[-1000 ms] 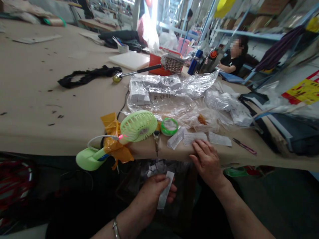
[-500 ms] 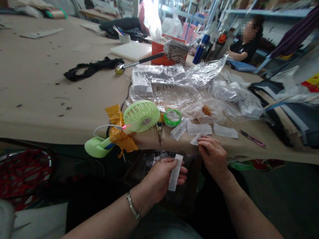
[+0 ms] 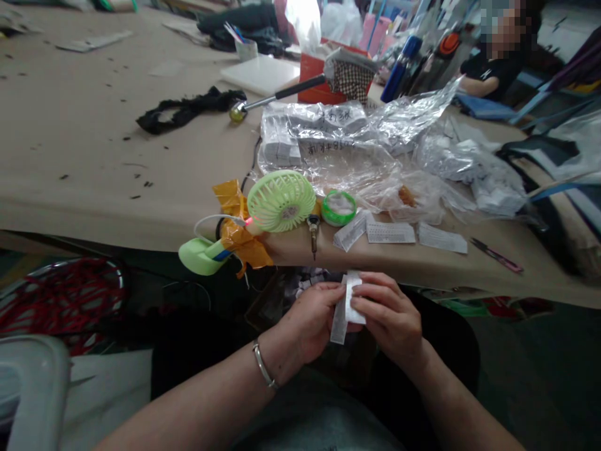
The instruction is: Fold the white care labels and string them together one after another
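My left hand [image 3: 315,316] pinches a narrow white printed label [image 3: 339,322] just below the table's front edge. Against it, my right hand [image 3: 392,313] grips a second white label [image 3: 355,299], which overlaps the first one. Both hands are closed and almost touching. On the table edge above them lie stacks of printed labels: a slanted stack [image 3: 351,230], a middle stack [image 3: 390,232] and a right stack [image 3: 442,238]. A soldering-iron-like tool [image 3: 313,235] with a thin metal tip points down over the edge, left of the labels.
A green clip fan [image 3: 282,202] is taped at the edge beside a green round tub [image 3: 339,208]. Small purple-handled snips [image 3: 496,255] lie at right. Clear plastic bags [image 3: 347,169] cover the middle; a person [image 3: 500,62] sits behind.
My right hand has come from the label stacks down to my left hand, bringing a label with it. The view has shifted, so the table things appear further right and higher.
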`<action>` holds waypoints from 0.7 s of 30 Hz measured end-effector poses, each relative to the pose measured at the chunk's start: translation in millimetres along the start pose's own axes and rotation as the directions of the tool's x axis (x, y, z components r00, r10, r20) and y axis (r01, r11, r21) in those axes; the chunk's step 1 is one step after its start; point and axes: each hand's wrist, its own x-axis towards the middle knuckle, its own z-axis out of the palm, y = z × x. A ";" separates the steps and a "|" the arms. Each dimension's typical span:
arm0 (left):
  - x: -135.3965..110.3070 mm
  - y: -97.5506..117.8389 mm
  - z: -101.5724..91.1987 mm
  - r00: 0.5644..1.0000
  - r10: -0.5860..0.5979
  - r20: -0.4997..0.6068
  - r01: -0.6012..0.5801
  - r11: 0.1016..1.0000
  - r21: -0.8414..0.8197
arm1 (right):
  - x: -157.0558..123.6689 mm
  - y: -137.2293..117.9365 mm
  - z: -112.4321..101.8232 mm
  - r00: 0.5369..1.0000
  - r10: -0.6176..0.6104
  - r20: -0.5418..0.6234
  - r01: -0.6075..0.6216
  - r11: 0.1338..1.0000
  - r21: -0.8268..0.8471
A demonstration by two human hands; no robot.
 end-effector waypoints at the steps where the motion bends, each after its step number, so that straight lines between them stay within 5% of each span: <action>1: 0.3 -0.8 -0.7 1.000 0.019 0.008 -0.018 1.000 -0.025 | -0.8 -5.5 4.2 0.999 -0.024 0.026 0.024 1.000 0.001; 14: -1.6 -6.2 -3.3 0.996 0.084 -0.035 -0.088 0.985 -0.147 | -4.7 -20.3 19.9 0.993 -0.071 0.094 0.075 0.996 -0.039; 18: -3.6 -4.8 -2.7 0.992 0.064 -0.105 -0.072 0.995 -0.067 | -1.6 -19.6 8.1 0.994 -0.054 0.093 0.058 0.997 -0.041; 21: -4.7 -2.3 -2.9 0.982 -0.029 -0.185 0.036 0.999 0.038 | -3.3 6.6 -16.2 0.997 0.081 0.015 -0.076 0.974 -0.213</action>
